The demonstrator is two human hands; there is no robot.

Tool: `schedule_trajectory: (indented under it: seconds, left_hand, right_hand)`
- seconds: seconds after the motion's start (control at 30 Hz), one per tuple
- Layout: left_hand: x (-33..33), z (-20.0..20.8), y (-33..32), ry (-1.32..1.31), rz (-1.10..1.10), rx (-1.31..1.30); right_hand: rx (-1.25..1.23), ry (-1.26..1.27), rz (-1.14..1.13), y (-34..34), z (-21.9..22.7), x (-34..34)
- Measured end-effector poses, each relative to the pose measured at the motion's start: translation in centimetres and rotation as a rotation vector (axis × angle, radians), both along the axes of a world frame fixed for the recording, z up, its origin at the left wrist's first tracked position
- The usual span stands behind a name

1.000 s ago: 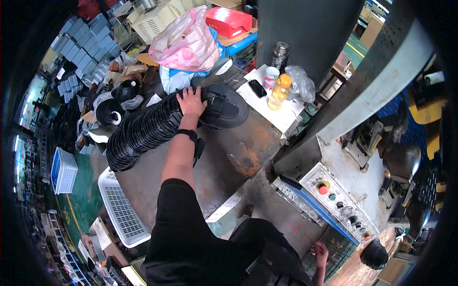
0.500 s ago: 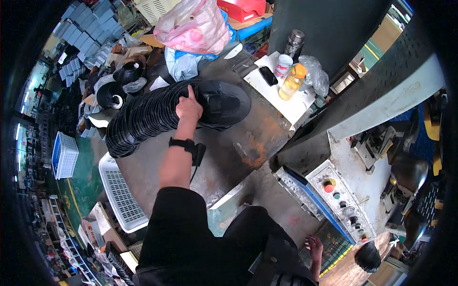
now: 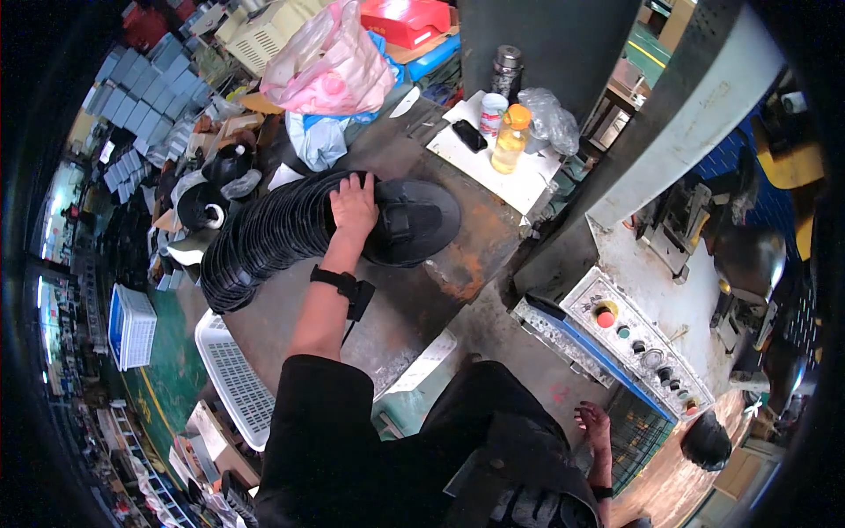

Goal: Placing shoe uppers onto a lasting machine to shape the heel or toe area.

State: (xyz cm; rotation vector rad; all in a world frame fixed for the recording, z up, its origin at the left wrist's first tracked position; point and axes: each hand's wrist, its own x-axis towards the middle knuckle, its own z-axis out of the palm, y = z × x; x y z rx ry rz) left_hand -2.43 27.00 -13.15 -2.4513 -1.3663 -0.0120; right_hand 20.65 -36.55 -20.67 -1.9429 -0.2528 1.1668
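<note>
A long curved row of nested black pieces, which look like shoe uppers, lies across the dark metal table. The front one shows its broad rounded end and a raised tab in the middle. My left hand rests on top of the row just behind this front piece, fingers spread and pointing away from me. A black band with a small device circles my left wrist. Low on the right, my right hand hangs beside my leg with loosely bent fingers apart and nothing visible in them.
A bottle of yellow liquid, a white cup and a black phone are on a white board. Bags lie behind the row. A machine control panel stands right; a white basket sits left.
My left hand has gone from one pointing finger to spread fingers lying on the row. My right hand has shifted slightly right and up. The whole view has moved a little.
</note>
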Motion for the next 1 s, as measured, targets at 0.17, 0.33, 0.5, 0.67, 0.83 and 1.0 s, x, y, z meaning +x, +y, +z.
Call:
schedule_trajectory:
  seconds: [0.17,0.33,0.5,0.67,0.83,1.0]
  left_hand:
    - [1.2,0.1,2.2,-0.155,-0.398,0.122]
    - [0.6,3.0,1.6,-0.569,-0.522,0.062]
    - [2.5,7.5,-4.7,-0.897,-0.340,-0.078]
    - [4.2,9.1,-15.8,-0.697,-0.461,-0.705]
    - [9.7,8.9,-27.5,-0.380,-0.432,-1.503]
    - [17.1,9.8,-43.1,-0.432,-0.371,-1.882]
  right_hand:
    - [-0.036,-0.045,0.011,-0.5,0.1,-0.7]
    - [-0.016,-0.027,-0.024,-1.8,0.2,-1.6]
    - [0.073,-0.074,-0.130,-4.3,-0.5,-2.4]
    - [0.099,-0.399,0.051,1.0,5.6,-3.2]
    - [0.418,-0.666,0.092,3.4,14.4,-5.0]
    - [0.306,-0.822,0.039,-1.0,13.5,-7.3]
